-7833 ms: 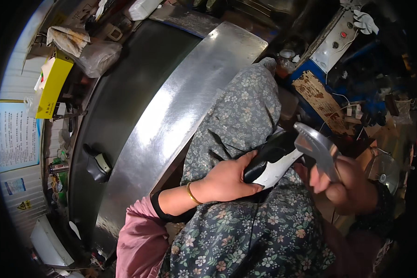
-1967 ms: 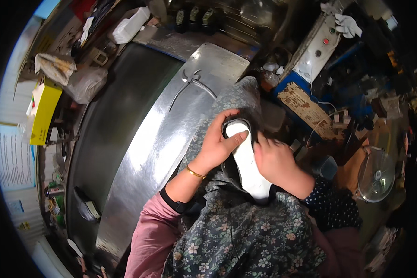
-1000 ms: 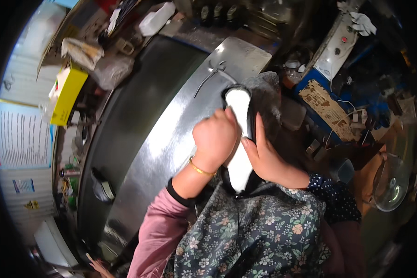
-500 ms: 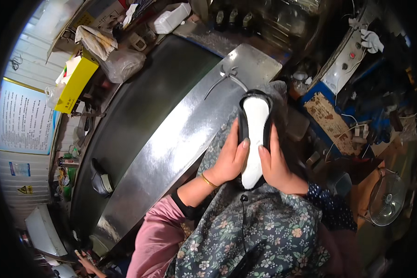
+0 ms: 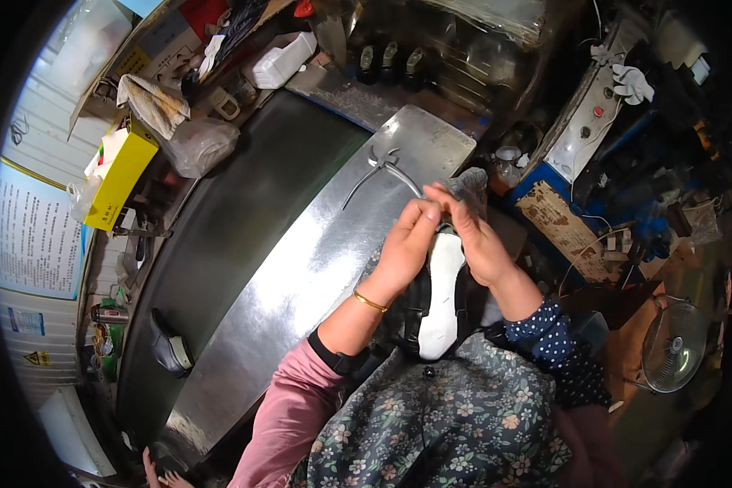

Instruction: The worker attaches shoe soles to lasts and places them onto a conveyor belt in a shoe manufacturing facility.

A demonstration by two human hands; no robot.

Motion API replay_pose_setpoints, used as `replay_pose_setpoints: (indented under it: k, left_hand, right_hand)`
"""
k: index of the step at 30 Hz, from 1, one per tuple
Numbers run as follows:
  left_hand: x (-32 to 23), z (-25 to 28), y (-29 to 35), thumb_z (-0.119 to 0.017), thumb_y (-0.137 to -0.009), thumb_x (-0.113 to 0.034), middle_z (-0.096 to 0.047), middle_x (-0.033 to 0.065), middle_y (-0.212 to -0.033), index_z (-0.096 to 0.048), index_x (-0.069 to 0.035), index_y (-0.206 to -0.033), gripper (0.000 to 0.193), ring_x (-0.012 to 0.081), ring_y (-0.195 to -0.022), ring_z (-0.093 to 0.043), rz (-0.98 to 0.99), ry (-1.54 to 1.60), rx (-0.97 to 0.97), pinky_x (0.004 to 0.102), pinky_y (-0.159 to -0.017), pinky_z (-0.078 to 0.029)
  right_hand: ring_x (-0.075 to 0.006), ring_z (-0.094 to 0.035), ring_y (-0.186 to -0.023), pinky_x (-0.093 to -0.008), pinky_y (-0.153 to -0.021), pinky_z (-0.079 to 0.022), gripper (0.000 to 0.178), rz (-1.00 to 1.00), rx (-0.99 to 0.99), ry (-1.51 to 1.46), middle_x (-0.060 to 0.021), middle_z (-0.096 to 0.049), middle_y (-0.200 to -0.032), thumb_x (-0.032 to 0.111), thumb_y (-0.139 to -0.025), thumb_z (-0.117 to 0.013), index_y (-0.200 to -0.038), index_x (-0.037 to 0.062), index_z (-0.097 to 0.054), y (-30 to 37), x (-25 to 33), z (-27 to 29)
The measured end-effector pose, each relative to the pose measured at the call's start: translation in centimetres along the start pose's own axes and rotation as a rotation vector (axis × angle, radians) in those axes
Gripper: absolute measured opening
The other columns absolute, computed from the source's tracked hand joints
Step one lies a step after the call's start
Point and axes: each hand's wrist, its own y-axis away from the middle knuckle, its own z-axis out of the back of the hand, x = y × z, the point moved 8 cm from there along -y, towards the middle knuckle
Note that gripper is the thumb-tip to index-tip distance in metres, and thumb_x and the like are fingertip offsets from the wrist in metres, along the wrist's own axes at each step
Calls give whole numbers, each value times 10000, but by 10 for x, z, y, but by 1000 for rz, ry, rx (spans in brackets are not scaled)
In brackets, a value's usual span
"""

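Observation:
A black shoe upper on a last lies sole up on my lap, its white insole [image 5: 442, 297] facing me and a black edge around it. Both my hands are at the far end of this shoe. My left hand [image 5: 408, 248] is closed at its left side, with the fingers bent in. From the right, my right hand [image 5: 478, 244] curls over the same end, its fingertips close to those of the left. The fingers cover the tip, so their exact grip is partly hidden. Just beyond lies a pair of metal pincers [image 5: 390, 167].
The pincers rest on a shiny metal ledge [image 5: 301, 244] beside a dark conveyor belt [image 5: 244, 187]. Another black shoe [image 5: 171, 346] lies on the belt. A yellow box [image 5: 122, 183] stands at left, a fan [image 5: 673, 346] at right. Another person's hand [image 5: 167, 478] shows at lower left.
My hands have gone from the shoe's sides to its far end. The shoe now sits nearer my body, and its narrower end appears to point away from me. The view has shifted slightly.

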Motion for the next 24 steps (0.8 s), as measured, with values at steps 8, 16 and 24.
replay_pose_setpoints:
  k: [8,16,24]
  left_hand:
    - [-5,9,14,-512,-1003,-241,-648,91,-1128,-586,-44,-1257,330,155,-1059,-577,-26,-199,-1,310,-943,-438]
    - [-8,-7,16,-515,-999,-210,-431,193,-1455,-485,-8,-1337,395,336,-1429,-316,-217,-231,174,411,-1170,-231]
    - [-9,-6,18,-547,-967,-177,-438,196,-1447,-484,1,-1326,405,336,-1430,-317,-243,-242,147,413,-1165,-243]
  right_hand:
    - [-239,-396,-1370,-363,-1143,-287,354,-11,193,-43,-131,-421,-1487,208,-1021,-507,-1305,7,-572,-4,2,-3]
    - [-272,-535,-1225,-386,-1113,-327,232,235,80,305,-138,-619,-1234,117,-994,-477,-1113,-3,-636,4,15,4]
    - [-275,-516,-1256,-373,-1094,-360,277,163,113,243,-145,-597,-1260,65,-998,-434,-1203,-17,-600,11,28,1]
